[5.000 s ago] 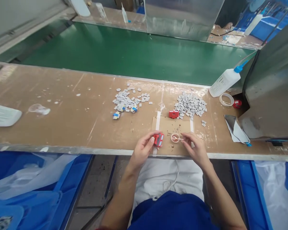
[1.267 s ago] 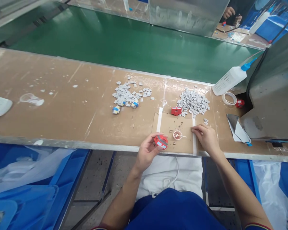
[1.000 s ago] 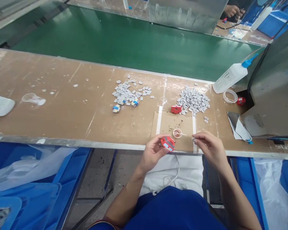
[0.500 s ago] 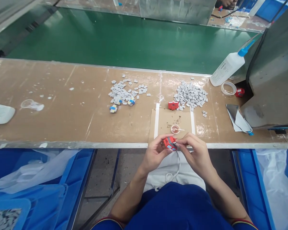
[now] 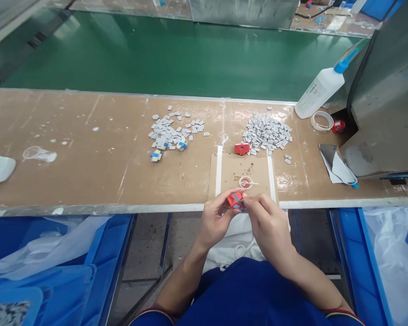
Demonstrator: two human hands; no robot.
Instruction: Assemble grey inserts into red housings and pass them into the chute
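L hand [image 5: 215, 222] held red block [image 5: 235, 199] btwn thumb & fingers, parted only by its width, at bench [image 5: 88, 176] edge. Block lay L of R hand [image 5: 270, 226], whose nearly closed fingertips met its R end; any small part pinched there could not be told. Long axis unclear; both hands equally near. Just beyond: round cup [image 5: 240, 182], reddish inside, w/ white stick [image 5: 255, 183] projecting R over rim. Farther: grey tile pile [image 5: 268, 131]; far R, white bottle [image 5: 321, 93], blue nozzle, contents hidden.
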